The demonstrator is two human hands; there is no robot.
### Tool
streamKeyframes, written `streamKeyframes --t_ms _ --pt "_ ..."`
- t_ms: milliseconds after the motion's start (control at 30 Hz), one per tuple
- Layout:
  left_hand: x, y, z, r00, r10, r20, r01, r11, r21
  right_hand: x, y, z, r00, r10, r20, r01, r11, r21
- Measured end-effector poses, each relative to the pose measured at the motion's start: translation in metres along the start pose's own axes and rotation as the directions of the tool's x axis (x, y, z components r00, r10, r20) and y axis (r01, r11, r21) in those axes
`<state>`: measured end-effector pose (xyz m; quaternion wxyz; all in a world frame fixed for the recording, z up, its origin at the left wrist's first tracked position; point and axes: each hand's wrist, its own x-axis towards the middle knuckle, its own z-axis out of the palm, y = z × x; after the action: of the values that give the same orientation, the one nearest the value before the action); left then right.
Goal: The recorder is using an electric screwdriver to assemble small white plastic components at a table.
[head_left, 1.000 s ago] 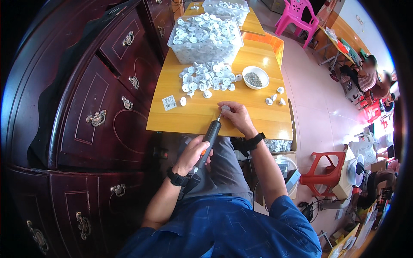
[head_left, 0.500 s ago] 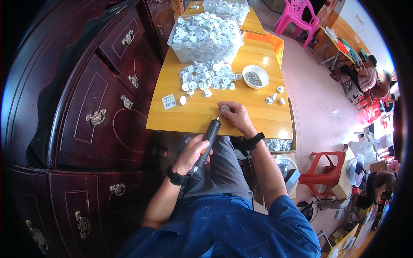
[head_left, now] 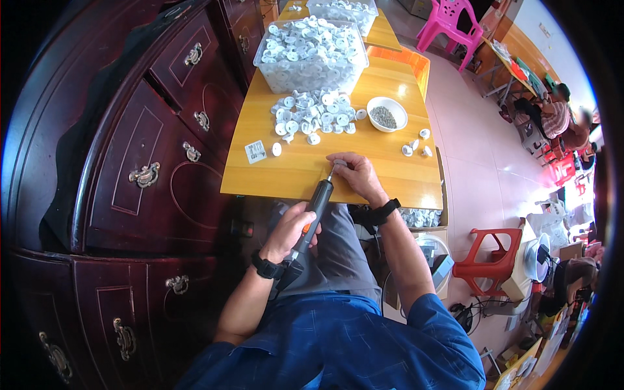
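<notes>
One black screwdriver (head_left: 319, 198): left hand (head_left: 289, 233) wrapped round it, tip at the white disc (head_left: 339, 162). Said disc: pinched in the right hand (head_left: 361, 177), over the table (head_left: 413, 179). Beyond, I see one white bowl (head_left: 401, 116).

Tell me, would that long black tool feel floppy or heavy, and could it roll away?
The long black tool would probably feel stiff, since its body runs straight. It might roll if put down, as its front half looks rounded. It may feel fairly heavy, being thick, though pictures can't show weight.
</notes>
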<state>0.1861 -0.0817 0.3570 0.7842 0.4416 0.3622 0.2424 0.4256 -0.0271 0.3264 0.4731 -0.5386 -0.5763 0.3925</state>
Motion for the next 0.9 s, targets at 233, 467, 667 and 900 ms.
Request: streamKeyframes --t_ms 233,467,667,900 --pt "-0.0002 0.0018 0.0011 1.000 0.007 0.026 -0.007 1.000 -0.021 -0.0002 -0.0008 -0.0005 0.994 -0.108 -0.006 0.107 0.987 -0.117" --pt "0.0008 0.0015 0.0007 1.000 0.001 0.025 0.000 1.000 -0.030 -0.0010 -0.0024 0.0009 0.997 -0.073 -0.020 0.070 0.991 -0.115" --pt "0.0024 0.0003 0.0000 1.000 0.005 0.027 -0.005 1.000 -0.022 -0.0014 -0.0028 0.0009 0.997 -0.074 -0.020 0.071 0.992 -0.107" --pt "0.0027 0.0046 0.0021 1.000 -0.008 0.015 0.008 1.000 -0.019 -0.0003 -0.0002 0.0007 0.997 -0.066 -0.028 0.063 0.994 -0.086"
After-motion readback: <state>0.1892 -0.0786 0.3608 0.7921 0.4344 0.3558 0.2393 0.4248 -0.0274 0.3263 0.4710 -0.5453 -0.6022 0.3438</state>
